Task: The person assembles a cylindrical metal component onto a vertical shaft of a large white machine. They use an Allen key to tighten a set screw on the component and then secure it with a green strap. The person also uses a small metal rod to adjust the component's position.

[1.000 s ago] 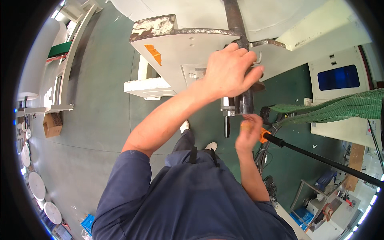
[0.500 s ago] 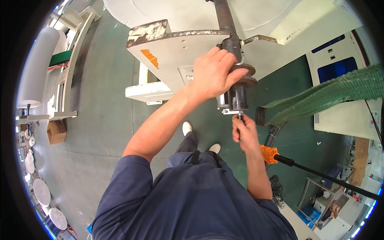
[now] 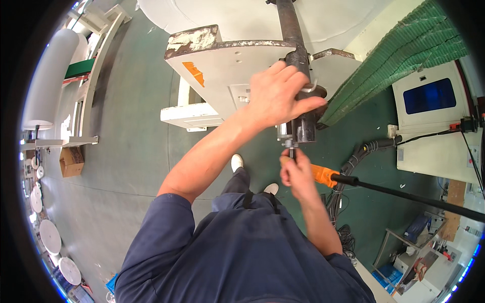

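A dark metal shaft (image 3: 290, 25) runs from the white roll toward me, with a round flange (image 3: 318, 92) near its end. My left hand (image 3: 278, 96) is closed over the shaft beside the flange, its thumb stretched across to the right. Under the shaft's near end sits a small metal block (image 3: 289, 143). My right hand (image 3: 299, 174) is closed round a thin, dark rod-like tool (image 3: 291, 152), whose tip meets that block; most of the tool is hidden in the fingers. A bent metal hook (image 3: 312, 87) shows beside my left thumb.
A wide green webbing strap (image 3: 384, 60) slants down at the right, close to the flange. An orange fitting (image 3: 323, 175) on a black pole (image 3: 404, 194) reaches up to my right hand. White machine frame (image 3: 217, 65) stands ahead; a cardboard box (image 3: 71, 161) lies left.
My right hand has shifted left with the tool, from under the shaft's end to the block beside it. The green strap has swung upward and away, and the orange fitting has moved left.
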The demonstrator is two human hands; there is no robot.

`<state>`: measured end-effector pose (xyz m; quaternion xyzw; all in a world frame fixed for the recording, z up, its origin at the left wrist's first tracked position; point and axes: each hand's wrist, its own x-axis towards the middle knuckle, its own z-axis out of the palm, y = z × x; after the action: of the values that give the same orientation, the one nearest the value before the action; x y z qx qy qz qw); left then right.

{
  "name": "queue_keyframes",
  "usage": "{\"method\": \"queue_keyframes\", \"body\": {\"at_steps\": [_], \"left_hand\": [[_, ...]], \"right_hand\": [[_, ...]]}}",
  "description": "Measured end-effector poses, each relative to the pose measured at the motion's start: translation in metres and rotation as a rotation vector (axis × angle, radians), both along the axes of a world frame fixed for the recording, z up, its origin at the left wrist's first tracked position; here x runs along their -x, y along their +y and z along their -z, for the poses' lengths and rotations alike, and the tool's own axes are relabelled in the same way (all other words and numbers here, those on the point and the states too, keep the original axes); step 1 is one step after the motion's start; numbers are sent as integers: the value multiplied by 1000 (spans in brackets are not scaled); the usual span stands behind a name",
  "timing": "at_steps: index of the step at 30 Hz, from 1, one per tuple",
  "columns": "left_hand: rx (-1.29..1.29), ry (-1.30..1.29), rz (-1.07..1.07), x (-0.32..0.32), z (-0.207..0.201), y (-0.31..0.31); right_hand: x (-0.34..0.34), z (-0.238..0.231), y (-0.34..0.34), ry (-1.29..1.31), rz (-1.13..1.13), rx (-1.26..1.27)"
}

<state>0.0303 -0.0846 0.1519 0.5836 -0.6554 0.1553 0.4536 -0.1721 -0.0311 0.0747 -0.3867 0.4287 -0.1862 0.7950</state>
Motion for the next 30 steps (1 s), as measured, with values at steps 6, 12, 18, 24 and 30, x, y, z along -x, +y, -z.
{"method": "queue_keyframes", "body": {"at_steps": [6,12,18,24,30], "left_hand": [[58,328,4,-10,54,19],[9,43,43,-1,-5,8],[-29,155,-15,-25,61,28],[-51,48,29,-3,-4,9],[-116,248,9,-22,55,29]], "right_hand": [[14,91,-15,302,-79,522],[-18,1,17,54,-29,85],[28,30,-34,146,-102,114],[-16,46,18,213,-79,280],[17,-6,-15,129,-97,121]]}}
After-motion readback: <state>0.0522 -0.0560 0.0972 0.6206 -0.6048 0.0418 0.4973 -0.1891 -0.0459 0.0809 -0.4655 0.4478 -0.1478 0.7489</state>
